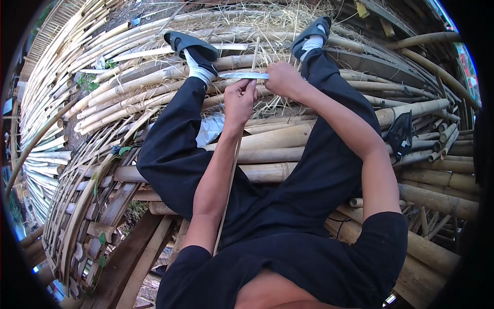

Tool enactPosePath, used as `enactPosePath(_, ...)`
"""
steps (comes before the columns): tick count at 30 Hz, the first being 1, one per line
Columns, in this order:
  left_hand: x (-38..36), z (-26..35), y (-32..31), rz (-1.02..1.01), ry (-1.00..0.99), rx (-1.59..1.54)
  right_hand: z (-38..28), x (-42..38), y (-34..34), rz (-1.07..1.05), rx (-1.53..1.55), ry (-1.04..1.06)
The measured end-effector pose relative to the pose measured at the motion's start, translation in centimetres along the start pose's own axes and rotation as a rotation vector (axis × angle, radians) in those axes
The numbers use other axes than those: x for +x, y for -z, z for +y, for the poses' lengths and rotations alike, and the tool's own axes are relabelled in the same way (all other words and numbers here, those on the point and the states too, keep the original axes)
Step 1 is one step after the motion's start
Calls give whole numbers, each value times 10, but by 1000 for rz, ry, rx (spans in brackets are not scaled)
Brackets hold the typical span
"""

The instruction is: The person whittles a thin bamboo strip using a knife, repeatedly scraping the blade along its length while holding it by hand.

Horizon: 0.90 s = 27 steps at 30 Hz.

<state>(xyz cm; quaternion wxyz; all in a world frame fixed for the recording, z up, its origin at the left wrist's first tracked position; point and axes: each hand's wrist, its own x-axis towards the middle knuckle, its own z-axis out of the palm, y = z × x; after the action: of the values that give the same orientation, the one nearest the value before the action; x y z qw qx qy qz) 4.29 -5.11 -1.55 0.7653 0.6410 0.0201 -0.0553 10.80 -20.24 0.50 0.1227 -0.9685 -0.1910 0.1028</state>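
My right hand is closed round the handle of a knife, whose pale blade points left and lies across a thin bamboo strip. The handle is hidden in my fist. Just below the blade, my left hand pinches the strip between thumb and fingers. Beyond the knife the strip sticks up between my feet; its lower part runs back along my left forearm towards my body. The two hands are close together, apart from each other.
Bamboo poles lie under and in front of me. Thin shavings are strewn near my sandals. A white plastic bag lies by my left leg, a black bag at the right. A slatted bamboo frame stands at left.
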Motion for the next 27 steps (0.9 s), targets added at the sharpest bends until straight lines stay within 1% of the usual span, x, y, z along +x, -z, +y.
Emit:
enactPosePath(2,-2,3,-1,-9,10,-78,5,4,-3,19,13,-1)
enactPosePath(8,1,3,2,26,62,-88,29,23,-2,48,-59,-38)
enactPosePath(9,0,5,3,21,49,-92,29,23,6,77,-37,-126)
enactPosePath(11,-9,11,4,12,34,-51,82,46,9,130,72,-383)
enactPosePath(12,-15,15,7,12,17,-9,99,42,32,117,155,-408)
enactPosePath(13,-21,19,10,10,72,-62,111,40,41,273,34,-516)
enactPosePath(14,-20,17,15,16,126,-68,119,37,48,343,64,-519)
enactPosePath(16,-14,12,21,-17,122,-117,124,37,52,348,90,-425)
enactPosePath(17,-10,9,19,-14,125,-127,124,37,48,300,116,-347)
enactPosePath(18,-4,8,15,-61,101,-157,113,35,45,254,144,-271)
enactPosePath(19,-1,7,12,-108,79,-184,84,25,51,194,102,-225)
enactPosePath(20,0,7,8,-111,81,-187,61,15,53,186,129,-174)
enactPosePath(21,1,8,4,-96,102,-212,54,14,39,178,126,-102)
enactPosePath(24,7,7,6,-95,120,-235,25,4,29,69,88,-75)
enactPosePath(25,11,5,8,-103,114,-256,23,4,26,78,90,-77)
enactPosePath(27,17,5,9,-133,119,-326,22,6,24,56,57,-15)
